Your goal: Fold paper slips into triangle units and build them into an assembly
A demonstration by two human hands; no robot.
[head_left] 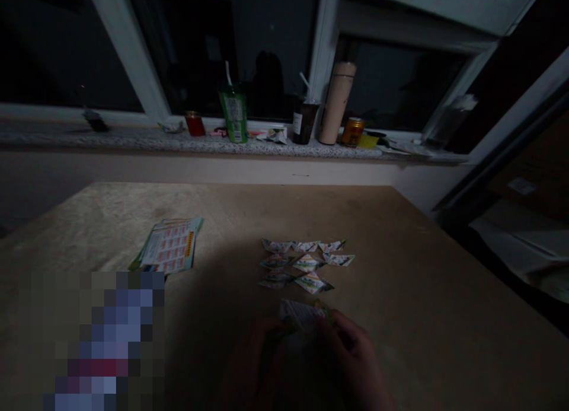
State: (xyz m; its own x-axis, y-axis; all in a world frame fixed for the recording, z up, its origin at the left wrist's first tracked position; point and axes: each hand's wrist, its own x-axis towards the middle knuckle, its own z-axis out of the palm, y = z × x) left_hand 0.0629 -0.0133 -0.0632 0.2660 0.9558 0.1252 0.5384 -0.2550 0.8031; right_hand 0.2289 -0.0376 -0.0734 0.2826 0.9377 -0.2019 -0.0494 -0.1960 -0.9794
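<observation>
Near the front of the table, both hands grip one sheet of printed paper (302,315), white with dark print and some green at its edge. My left hand (260,349) lies in deep shadow, its fingers closed at the paper's left side. On the right side, my right hand (351,346) pinches the paper between thumb and fingers. Just beyond it several folded paper pieces (309,263) with pointed ends lie in short rows. Farther left rests a stack of printed leaflets (171,245). How far the held paper is folded is too dark to tell.
The brown table (400,280) ends at a wall below a speckled windowsill (155,141). On the sill stand a green cup (234,114) with a straw, a dark cup (304,121), a pink flask (338,102), a gold can (352,132) and a red jar (194,124). A pixelated patch covers the lower left.
</observation>
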